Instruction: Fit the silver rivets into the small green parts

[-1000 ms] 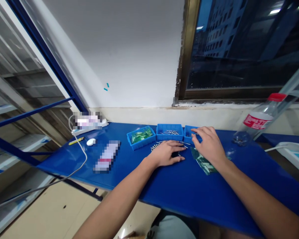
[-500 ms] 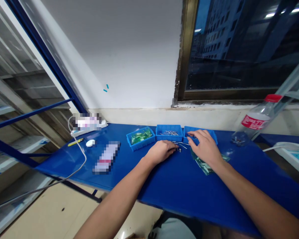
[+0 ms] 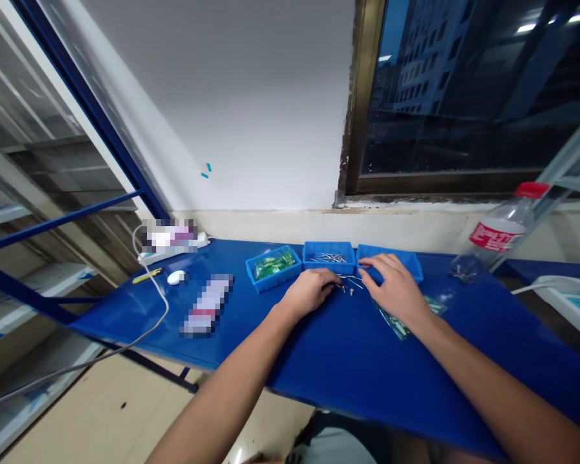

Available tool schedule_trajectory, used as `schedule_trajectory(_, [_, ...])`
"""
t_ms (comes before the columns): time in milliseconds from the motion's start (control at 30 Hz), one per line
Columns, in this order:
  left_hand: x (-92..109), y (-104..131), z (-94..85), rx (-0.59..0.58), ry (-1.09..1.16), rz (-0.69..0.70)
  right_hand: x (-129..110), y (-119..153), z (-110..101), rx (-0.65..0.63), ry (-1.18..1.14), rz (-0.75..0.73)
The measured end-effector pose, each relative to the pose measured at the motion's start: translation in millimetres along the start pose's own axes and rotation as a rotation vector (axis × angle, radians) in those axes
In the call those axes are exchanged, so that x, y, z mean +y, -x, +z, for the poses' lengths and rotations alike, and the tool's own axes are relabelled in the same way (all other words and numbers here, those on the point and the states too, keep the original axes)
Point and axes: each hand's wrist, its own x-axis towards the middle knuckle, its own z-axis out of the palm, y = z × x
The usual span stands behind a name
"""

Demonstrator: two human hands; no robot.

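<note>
My left hand (image 3: 310,290) rests on the blue table with its fingers curled by several thin metal rods (image 3: 352,280); what its fingertips hold is too small to tell. Thumb and fingers apart, my right hand (image 3: 397,287) hovers just right of the rods, at the front edge of the right blue bin (image 3: 412,258). Behind my left hand, the middle blue bin (image 3: 328,265) holds more metal pins. Green packets fill the left blue bin (image 3: 276,281). Partly under my right wrist lies a green plastic bag (image 3: 397,327). A small metal piece (image 3: 352,292) lies between my hands.
A clear bottle (image 3: 495,232) with a red cap stands at the back right. On the left of the table (image 3: 338,367) are a blurred flat item (image 3: 207,306), a white mouse-like object (image 3: 176,278), a yellow cutter (image 3: 147,276) and a power strip with a cable (image 3: 160,295).
My right hand has shifted slightly left and its fingers have moved from over the right bin toward the rods. My left hand has moved a little, staying by the rods.
</note>
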Motion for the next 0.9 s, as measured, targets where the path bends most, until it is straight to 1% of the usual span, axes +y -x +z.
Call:
schedule_trajectory(167, [0.5, 0.6, 0.1, -0.008, -0.042, 0.014, -1.7, -0.8, 1.0, 0.0, -0.005, 0.004])
schedule_trajectory(400, [2.8, 2.8, -0.2, 0.015, -0.104, -0.044, -3.1, -0.5, 2.4, -0.002, -0.003, 0.002])
schedule_trajectory(567, [-0.9, 2.6, 0.6, 0.062, -0.12, -0.08, -5.1, -0.8, 2.5, -0.007, -0.015, 0.005])
schedule_trajectory(667, [-2.6, 2.5, 0.6, 0.079, -0.105, -0.078, -6.8, -1.1, 1.7, -0.004, -0.021, 0.003])
schedule_trajectory(800, [0.7, 1.6, -3.5, 0.144, -0.043, -0.079, -9.0, -1.5, 0.2, -0.006, -0.029, 0.009])
schedule_trajectory(900, [8.2, -1.0, -7.4, 0.245, 0.085, -0.083, -12.1, -2.0, -0.8, 0.005, -0.042, 0.005])
